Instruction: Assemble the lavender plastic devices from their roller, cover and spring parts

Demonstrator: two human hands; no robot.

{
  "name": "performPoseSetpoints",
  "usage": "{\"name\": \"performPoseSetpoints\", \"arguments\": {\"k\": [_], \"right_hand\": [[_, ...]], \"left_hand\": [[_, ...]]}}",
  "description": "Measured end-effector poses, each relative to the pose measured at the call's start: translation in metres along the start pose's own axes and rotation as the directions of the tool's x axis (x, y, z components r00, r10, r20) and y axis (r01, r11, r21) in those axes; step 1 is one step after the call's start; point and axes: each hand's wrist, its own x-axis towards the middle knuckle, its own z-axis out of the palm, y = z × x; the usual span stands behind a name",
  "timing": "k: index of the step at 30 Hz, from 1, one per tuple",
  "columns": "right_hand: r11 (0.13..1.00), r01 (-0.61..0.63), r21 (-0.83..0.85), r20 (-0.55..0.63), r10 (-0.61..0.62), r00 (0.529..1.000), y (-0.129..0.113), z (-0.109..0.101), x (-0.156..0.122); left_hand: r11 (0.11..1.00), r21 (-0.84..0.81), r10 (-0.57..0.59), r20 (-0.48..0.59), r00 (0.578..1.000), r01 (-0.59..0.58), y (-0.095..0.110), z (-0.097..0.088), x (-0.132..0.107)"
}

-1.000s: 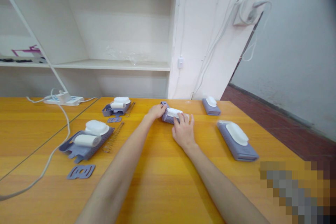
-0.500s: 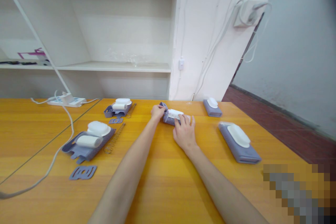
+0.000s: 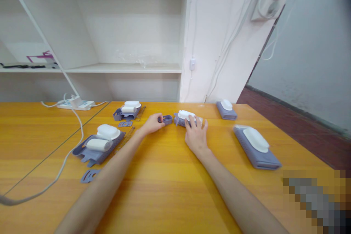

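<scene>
Now stretched far across the wooden tabletop (image 3: 164, 190) with both arms, hands at the middle of the scene. Pinching a small purple-grey end cap (image 3: 168, 120) in the left hand (image 3: 153, 123), with thumb and fingers closed on its left end, hollow side apparently up. Resting the right hand (image 3: 196, 134), fingers spread, over the right part of a purple-grey perforated case (image 3: 181, 121) with a white oval shell (image 3: 186, 114) on top; cannot tell whether also gripping underneath. Just to the right of the cap, across a narrow gap: the case, flat on the tabletop, long axis from left to right, right end slightly nearer, left end toward the cap. Too small to make out any hinge between. Nearer to the case: the right hand, in contact. Slanted from near left to far right with the left forearm, fingers pointed right; from near right to far left with the right forearm, back of the hand up. Well apart to the left, an opened case (image 3: 94, 158) with a white roll (image 3: 98, 145); to the right, a closed case (image 3: 260, 157).
</scene>
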Motion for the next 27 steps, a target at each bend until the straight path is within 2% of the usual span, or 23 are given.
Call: {"name": "performPoseSetpoints", "arguments": {"k": [3,5,9,14,17,20,24,27], "right_hand": [[1.0,-0.015,0.014,-0.014,0.016,1.0,0.001,0.007,0.0],[0.999,-0.033,0.036,-0.041,0.034,0.999,0.002,0.01,0.001],[0.99,-0.064,0.129,-0.167,0.086,0.982,0.006,0.011,0.003],[0.931,0.096,0.353,-0.33,0.028,0.944,0.007,0.017,0.0],[0.852,0.189,0.489,-0.364,0.002,0.931,0.004,0.022,-0.003],[0.764,0.206,0.611,-0.366,0.042,0.93,0.0,0.025,-0.003],[0.635,0.143,0.759,-0.327,0.182,0.928,-0.004,0.023,-0.001],[0.467,0.011,0.884,-0.199,0.354,0.914,-0.006,0.02,0.001]], "left_hand": [[0.996,0.011,0.092,0.07,0.993,-0.093,0.006,0.003,-0.019],[0.977,0.035,0.205,0.088,0.975,-0.209,0.009,0.007,-0.028],[0.957,0.083,0.276,0.047,0.96,-0.279,0.017,0.019,-0.036],[0.952,0.057,0.3,0.017,0.954,-0.301,0.026,0.037,-0.037],[0.953,-0.033,0.301,-0.001,0.954,-0.301,0.03,0.045,-0.041],[0.946,-0.119,0.303,-0.007,0.953,-0.302,0.033,0.047,-0.046],[0.935,-0.175,0.311,-0.01,0.95,-0.308,0.037,0.046,-0.051],[0.933,-0.177,0.315,-0.012,0.949,-0.313,0.039,0.044,-0.054]]}}
